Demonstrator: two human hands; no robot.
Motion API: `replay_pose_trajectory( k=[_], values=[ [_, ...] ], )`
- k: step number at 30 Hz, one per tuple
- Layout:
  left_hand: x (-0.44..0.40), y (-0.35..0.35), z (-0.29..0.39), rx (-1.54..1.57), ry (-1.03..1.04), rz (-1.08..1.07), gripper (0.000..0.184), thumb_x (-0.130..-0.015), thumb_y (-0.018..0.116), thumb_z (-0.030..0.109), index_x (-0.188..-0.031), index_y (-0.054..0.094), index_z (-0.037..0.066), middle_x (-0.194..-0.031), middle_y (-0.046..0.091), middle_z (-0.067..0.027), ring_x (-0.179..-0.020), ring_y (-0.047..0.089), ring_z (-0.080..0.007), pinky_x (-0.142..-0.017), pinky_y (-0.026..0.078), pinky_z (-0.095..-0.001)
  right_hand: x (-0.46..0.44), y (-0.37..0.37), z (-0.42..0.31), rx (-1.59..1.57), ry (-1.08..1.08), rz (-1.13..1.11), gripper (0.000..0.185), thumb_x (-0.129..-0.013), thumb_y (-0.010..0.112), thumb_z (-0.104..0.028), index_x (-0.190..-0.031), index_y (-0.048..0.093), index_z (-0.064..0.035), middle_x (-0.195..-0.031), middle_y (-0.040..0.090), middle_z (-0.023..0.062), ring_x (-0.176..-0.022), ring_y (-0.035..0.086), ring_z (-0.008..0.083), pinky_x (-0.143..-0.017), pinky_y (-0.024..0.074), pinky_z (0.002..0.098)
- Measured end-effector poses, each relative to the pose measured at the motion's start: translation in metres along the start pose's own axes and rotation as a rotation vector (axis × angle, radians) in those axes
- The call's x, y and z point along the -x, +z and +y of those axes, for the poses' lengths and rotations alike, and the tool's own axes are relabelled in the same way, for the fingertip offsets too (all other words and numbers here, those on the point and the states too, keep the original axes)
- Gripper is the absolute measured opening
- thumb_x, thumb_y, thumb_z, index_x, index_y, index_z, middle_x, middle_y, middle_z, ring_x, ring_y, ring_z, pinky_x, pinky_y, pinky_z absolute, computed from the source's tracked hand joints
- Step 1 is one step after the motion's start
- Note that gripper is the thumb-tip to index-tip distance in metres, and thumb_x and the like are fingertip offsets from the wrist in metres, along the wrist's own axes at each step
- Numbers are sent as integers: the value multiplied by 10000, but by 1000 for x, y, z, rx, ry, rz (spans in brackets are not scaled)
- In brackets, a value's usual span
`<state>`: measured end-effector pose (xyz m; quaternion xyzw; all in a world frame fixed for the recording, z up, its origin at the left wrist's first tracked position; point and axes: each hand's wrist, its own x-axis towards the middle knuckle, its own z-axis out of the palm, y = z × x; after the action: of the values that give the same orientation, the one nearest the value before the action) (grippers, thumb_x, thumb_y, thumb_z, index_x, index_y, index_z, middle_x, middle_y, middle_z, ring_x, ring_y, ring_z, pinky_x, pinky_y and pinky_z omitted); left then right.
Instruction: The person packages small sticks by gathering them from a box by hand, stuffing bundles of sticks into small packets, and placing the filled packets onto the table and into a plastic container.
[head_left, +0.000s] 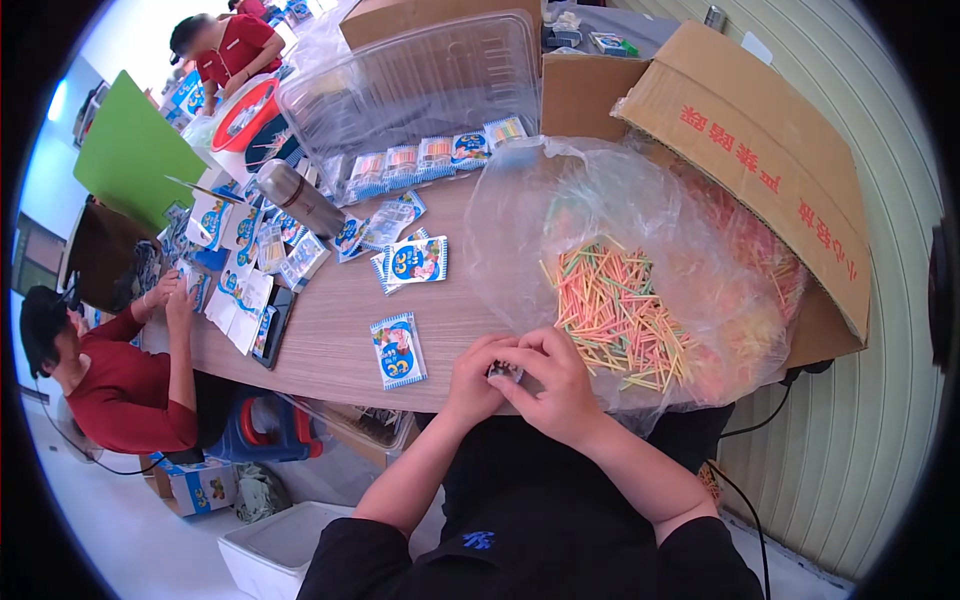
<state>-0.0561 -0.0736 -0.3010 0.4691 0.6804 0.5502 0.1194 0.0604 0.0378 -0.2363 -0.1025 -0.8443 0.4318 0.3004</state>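
Note:
Near the table's front edge my left hand (476, 378) and my right hand (556, 385) come together with curled fingers. Between them is a small shiny piece (506, 371), partly clear and dark; the fingers cover most of it, so its kind is not clear. Just right of my right hand lies a heap of thin pastel sticks (615, 310) in an open clear plastic bag (510, 220). To the left of my left hand a blue-and-white packet (398, 350) lies flat on the table (330, 330). Similar packets (415, 260) overlap farther back.
A cardboard box (760, 150) holds the bag at the right. Behind stands a clear plastic tub (410, 90) with several packets along its edge. A steel flask (300, 198) leans at mid-left. Co-workers in red, one at left (130, 390), another at back (235, 50), handle things.

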Motion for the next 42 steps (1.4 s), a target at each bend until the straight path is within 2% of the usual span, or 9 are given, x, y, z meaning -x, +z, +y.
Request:
replay_pose_trajectory(
  k=[5,10,13,19,26,30,34,40,42],
  values=[
    [-2,-1,1,22,-30,-24,320,-720,764,29,-1034,703,29,-1071,699,-145,-1006,685,-314,-846,541,-385,3,-11,1,-108,38,8,296,-760,801,-103,-1044,722,-70,-1092,615,92,-979,607,248,-809,499,376],
    [-5,-14,7,83,-52,-149,386,-700,755,-2,-1082,712,29,-1081,696,-135,-1022,684,-303,-862,544,-375,10,-17,5,-236,56,-54,277,-758,783,-66,-1028,722,-70,-1060,643,90,-988,628,266,-835,515,374],
    [2,-22,10,82,-26,-184,374,-699,766,-8,-1068,723,31,-1081,699,-129,-1005,690,-288,-851,548,-366,19,-14,23,-19,16,-161,243,-765,754,-25,-1002,720,-65,-979,668,82,-913,646,275,-815,528,372],
    [13,-35,28,7,48,-144,327,-681,818,-31,-997,754,27,-1020,711,-126,-920,701,-231,-800,558,-329,29,-14,17,-6,-37,-79,166,-792,729,-55,-955,702,-68,-903,667,78,-837,644,293,-768,513,394],
    [23,-32,29,6,19,-148,323,-703,800,-28,-1016,752,34,-988,727,-123,-899,714,-257,-786,567,-342,35,-15,18,71,-62,-92,124,-792,732,-59,-906,688,-74,-885,659,76,-831,653,282,-743,507,393],
    [25,-29,22,12,-21,-157,326,-724,795,-16,-1043,752,35,-1019,733,-127,-920,716,-267,-799,568,-349,36,-18,15,38,-26,-113,147,-793,731,-57,-930,684,-81,-896,661,77,-840,652,289,-736,505,402],
    [24,-29,27,100,-50,-132,331,-717,795,-39,-1040,757,25,-1024,739,-134,-923,719,-260,-822,565,-341,47,-12,21,95,39,-169,291,-733,759,-34,-1014,690,-61,-962,667,103,-904,659,307,-775,534,391],
    [22,-35,34,100,-114,-58,318,-733,781,-52,-1041,765,29,-1035,743,-137,-952,715,-256,-863,555,-341,50,-2,26,39,112,-205,300,-789,758,-136,-1069,674,-70,-971,656,110,-916,652,316,-816,533,390],
    [23,-36,27,171,-153,-120,248,-772,786,-4,-1016,773,39,-1028,748,-113,-929,714,-248,-841,559,-340,49,1,31,40,114,-207,316,-789,761,-151,-1081,674,-66,-974,655,114,-921,653,318,-822,536,388]
  ],
)
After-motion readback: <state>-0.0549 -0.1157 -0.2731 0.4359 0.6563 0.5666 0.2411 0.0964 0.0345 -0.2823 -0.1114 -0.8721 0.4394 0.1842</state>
